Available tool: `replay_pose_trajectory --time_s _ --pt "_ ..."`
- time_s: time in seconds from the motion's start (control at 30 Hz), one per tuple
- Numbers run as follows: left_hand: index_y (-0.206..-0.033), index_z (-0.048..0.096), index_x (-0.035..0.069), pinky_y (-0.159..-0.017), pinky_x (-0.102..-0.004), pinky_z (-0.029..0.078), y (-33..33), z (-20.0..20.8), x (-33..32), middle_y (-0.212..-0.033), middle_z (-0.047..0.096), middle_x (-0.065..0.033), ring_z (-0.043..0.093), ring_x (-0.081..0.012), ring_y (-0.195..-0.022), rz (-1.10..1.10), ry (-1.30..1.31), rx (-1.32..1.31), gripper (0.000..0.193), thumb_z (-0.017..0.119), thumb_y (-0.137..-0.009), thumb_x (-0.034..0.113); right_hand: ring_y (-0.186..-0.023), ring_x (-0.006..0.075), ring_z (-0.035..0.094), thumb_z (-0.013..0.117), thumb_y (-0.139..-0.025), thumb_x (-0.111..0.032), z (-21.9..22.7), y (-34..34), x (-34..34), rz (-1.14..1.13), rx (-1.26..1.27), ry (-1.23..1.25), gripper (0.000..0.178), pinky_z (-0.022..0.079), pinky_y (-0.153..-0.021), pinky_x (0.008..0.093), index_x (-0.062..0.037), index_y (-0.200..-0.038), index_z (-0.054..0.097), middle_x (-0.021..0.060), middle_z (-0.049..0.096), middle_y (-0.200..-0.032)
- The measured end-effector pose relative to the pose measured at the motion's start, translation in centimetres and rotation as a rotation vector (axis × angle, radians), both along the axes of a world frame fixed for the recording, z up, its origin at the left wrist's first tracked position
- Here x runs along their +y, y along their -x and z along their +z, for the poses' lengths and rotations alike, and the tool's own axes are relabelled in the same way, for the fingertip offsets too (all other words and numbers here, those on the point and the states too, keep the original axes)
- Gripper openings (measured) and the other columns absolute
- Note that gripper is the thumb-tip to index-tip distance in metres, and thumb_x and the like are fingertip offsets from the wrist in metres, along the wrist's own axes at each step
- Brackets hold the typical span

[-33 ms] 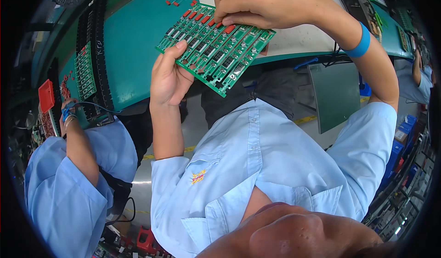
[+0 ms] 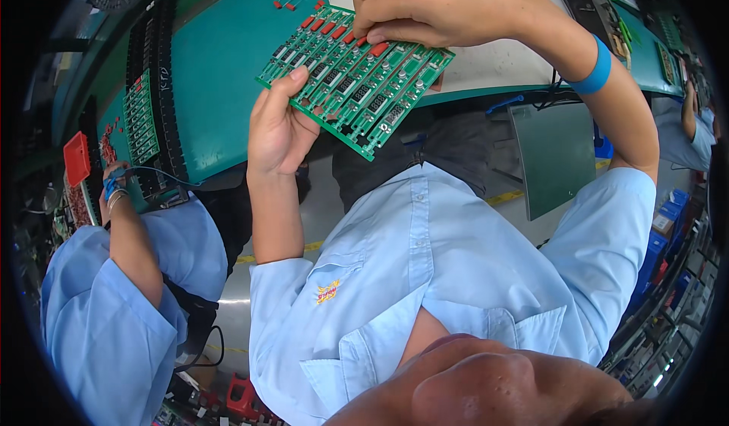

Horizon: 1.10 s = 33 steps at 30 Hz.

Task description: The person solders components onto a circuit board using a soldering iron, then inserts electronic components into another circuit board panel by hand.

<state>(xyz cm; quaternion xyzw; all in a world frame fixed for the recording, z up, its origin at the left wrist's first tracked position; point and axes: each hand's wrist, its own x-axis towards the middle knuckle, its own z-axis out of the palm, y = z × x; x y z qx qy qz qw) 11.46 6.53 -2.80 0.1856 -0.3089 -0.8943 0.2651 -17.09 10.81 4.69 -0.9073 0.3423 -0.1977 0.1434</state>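
Observation:
My left hand (image 2: 282,126) grips the near left edge of a green circuit board panel (image 2: 334,115), its thumb on top. The board is tilted above the bench edge and carries rows of black digit displays (image 2: 345,84), silver round parts and a row of red capacitors (image 2: 328,28) along its far side. Over that far edge my right hand (image 2: 418,8) is bent down, its thumb and fingers pinched at a red capacitor in the row, which they partly cover. Beside those fingertips another red capacitor (image 2: 379,48) stands on the board.
Loose red capacitors (image 2: 285,4) lie on the green bench mat (image 2: 220,69). To the left, a co-worker's hand (image 2: 114,187) is by a red tray (image 2: 77,159) and a second board (image 2: 140,118) in a black rack. A dark panel (image 2: 553,160) stands below the bench at right.

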Motion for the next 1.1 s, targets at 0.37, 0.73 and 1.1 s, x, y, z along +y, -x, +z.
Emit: replay_pose_trajectory --time_s 0.37,0.73,1.1 --pt "-0.141 0.054 -0.009 -0.084 -0.0322 0.065 -0.1 0.2 0.5 -0.127 0.072 -0.0207 0.076 -0.0247 -0.101 0.055 0.144 -0.073 0.037 0.052 -0.106 0.004 -0.076 0.0218 0.063 0.066 -0.100 -0.014 1.4 -1.6 -0.6 -0.361 -0.171 -0.294 0.014 0.052 -0.069 0.0338 -0.0002 -0.099 0.071 0.0104 0.068 -0.091" --pt "-0.143 0.056 -0.006 -0.094 -0.0361 0.059 -4.6 -1.9 1.6 -0.132 0.071 -0.0189 0.073 -0.0250 -0.110 0.146 0.158 -0.194 0.042 0.059 -0.102 0.003 -0.069 0.0081 0.059 0.069 -0.104 -0.017 1.8 -2.5 -0.5 -0.450 -0.412 -0.284 0.019 0.047 -0.062 0.0234 -0.0006 -0.105 0.079 0.0016 0.072 -0.083" --pt "-0.146 0.056 -0.004 -0.102 -0.0354 0.051 -11.5 -3.1 6.4 -0.136 0.069 -0.0162 0.067 -0.0234 -0.117 0.049 0.168 -0.237 0.047 0.061 -0.099 0.000 -0.062 0.0169 0.065 0.074 -0.093 -0.022 -7.0 -11.8 -14.3 -0.351 -0.133 -0.268 0.026 0.057 -0.065 0.0289 0.0006 -0.103 0.083 0.0084 0.076 -0.078"
